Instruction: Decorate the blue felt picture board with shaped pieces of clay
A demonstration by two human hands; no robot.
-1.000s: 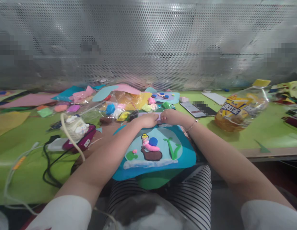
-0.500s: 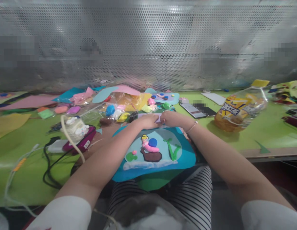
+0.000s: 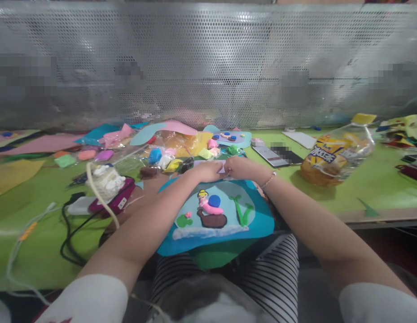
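My left hand (image 3: 210, 171) and my right hand (image 3: 238, 168) meet at the top edge of a blue paper picture (image 3: 265, 220). Fingers on both are closed, and whatever they pinch is too small or hidden to name. Below them, the picture carries a clay figure with a pink body (image 3: 211, 207) and a blue round, on a brown clay shape (image 3: 213, 220). Green clay leaves (image 3: 242, 211) stand to its right, and a white clay strip (image 3: 208, 231) runs along the bottom. A lilac sheet (image 3: 196, 164) shows partly behind my hands.
Bagged clay lumps (image 3: 155, 156) lie behind my left hand. A phone (image 3: 274, 156) and a tilted-looking bottle of amber drink (image 3: 332, 157) are to the right. A purple power bank (image 3: 122, 197) with cables sits left. A perforated metal screen (image 3: 208, 67) rises behind the table.
My hands stay together at the picture's top edge, with only a slight shift of the fingers. The other things look unmoved.
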